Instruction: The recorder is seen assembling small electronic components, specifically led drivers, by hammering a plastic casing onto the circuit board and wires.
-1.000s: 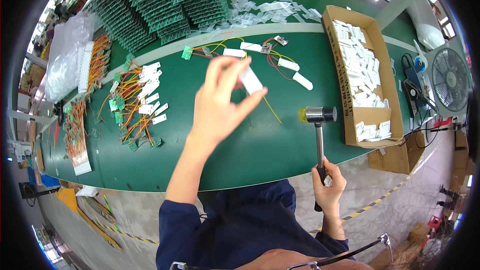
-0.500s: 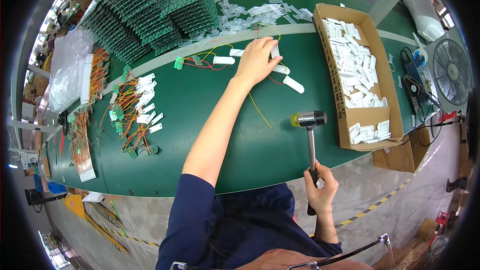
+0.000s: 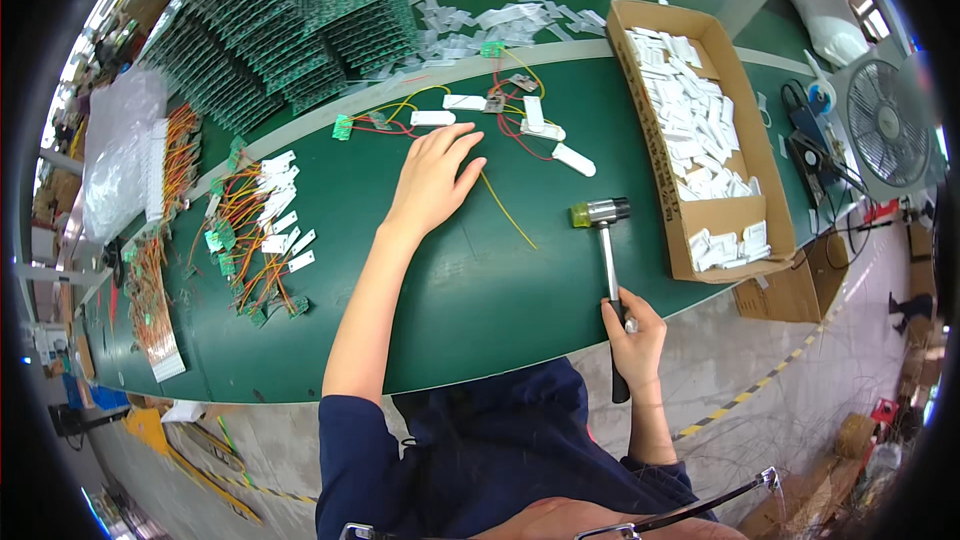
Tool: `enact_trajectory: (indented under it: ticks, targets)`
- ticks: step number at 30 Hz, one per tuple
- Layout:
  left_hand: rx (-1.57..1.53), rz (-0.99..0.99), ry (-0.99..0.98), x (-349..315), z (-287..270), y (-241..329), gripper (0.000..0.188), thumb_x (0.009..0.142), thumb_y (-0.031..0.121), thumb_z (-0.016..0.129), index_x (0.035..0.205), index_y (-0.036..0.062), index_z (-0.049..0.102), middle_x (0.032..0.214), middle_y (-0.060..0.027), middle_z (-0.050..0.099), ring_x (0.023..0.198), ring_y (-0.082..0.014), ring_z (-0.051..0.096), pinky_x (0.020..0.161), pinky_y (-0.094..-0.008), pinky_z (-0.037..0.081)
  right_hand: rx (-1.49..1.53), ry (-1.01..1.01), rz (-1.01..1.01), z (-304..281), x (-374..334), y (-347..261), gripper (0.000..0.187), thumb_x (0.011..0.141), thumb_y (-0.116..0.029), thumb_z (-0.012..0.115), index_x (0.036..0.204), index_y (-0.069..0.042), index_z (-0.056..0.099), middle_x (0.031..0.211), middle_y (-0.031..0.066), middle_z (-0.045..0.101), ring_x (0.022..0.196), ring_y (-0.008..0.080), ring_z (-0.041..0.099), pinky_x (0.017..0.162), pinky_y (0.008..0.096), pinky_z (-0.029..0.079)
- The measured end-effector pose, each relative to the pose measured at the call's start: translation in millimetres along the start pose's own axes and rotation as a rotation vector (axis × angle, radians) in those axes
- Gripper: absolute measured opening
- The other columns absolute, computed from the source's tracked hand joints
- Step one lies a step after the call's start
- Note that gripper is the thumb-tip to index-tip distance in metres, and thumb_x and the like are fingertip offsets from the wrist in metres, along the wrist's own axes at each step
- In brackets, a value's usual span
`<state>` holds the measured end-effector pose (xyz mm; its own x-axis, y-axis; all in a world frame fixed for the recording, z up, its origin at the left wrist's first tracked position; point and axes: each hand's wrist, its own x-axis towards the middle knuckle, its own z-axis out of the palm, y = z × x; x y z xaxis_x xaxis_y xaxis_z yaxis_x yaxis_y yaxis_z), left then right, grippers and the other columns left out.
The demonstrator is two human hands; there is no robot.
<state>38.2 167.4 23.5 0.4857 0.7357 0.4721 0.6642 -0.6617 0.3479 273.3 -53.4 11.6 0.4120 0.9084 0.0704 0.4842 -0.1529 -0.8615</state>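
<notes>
At tabletop | right hand: metal-shafted mallet | left hand: near oblong casings

Grey floor (black-and-yellow tape crosses it) spreads beneath a green-topped workbench.

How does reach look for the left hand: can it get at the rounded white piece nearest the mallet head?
Probably yes: the left hand looks empty, only thin wires seem to lie across the green tabletop between, and the white piece is uncovered, with the mallet head on its near side.
</notes>
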Motion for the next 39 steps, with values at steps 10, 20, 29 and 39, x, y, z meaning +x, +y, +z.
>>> enact_trajectory:
  ticks: [10,20,29,39]
  targets:
    - [-0.216,0.343,0.104,120,72,137,0.007,0.081,0.014,0.062,0.082,0.0071,0.062,0.084,-0.0044,0.061,0.085,-0.0224,0.058,0.074,-0.0343,0.041,-0.081,0.029,-0.085,0,2,0,0.025,0.076,-0.011,0.069,0.098,0.000,0.066,0.090,0.0120,0.062,0.073,0.0263,0.064,0.066,0.0323,0.051]
    - [0.284,0.125,-0.238,174,154,163,0.012,0.067,0.018,0.067,0.073,0.0071,0.068,0.080,-0.0114,0.067,0.083,-0.0254,0.063,0.078,-0.0376,0.039,-0.092,0.061,-0.130,0,-1,7,0.025,0.077,-0.016,0.069,0.097,-0.001,0.066,0.095,0.0072,0.059,0.057,0.0216,0.060,0.054,0.0319,0.049]
    - [0.200,0.227,-0.140,170,142,166,0.007,0.074,0.011,0.060,0.075,0.0064,0.066,0.077,-0.0099,0.065,0.082,-0.0264,0.062,0.076,-0.0387,0.040,-0.081,0.020,-0.082,0,0,2,0.024,0.075,-0.015,0.069,0.096,-0.002,0.067,0.094,0.0078,0.059,0.065,0.0250,0.062,0.059,0.0329,0.050]
    - [0.079,0.167,0.101,48,-53,114,0.012,0.075,0.010,0.069,0.078,0.0085,0.058,0.081,-0.0023,0.057,0.077,-0.0223,0.055,0.071,-0.0336,0.039,-0.164,0.058,-0.136,1,0,6,0.026,0.076,-0.015,0.070,0.098,-0.003,0.067,0.094,0.0081,0.060,0.069,0.0254,0.063,0.061,0.0331,0.050]
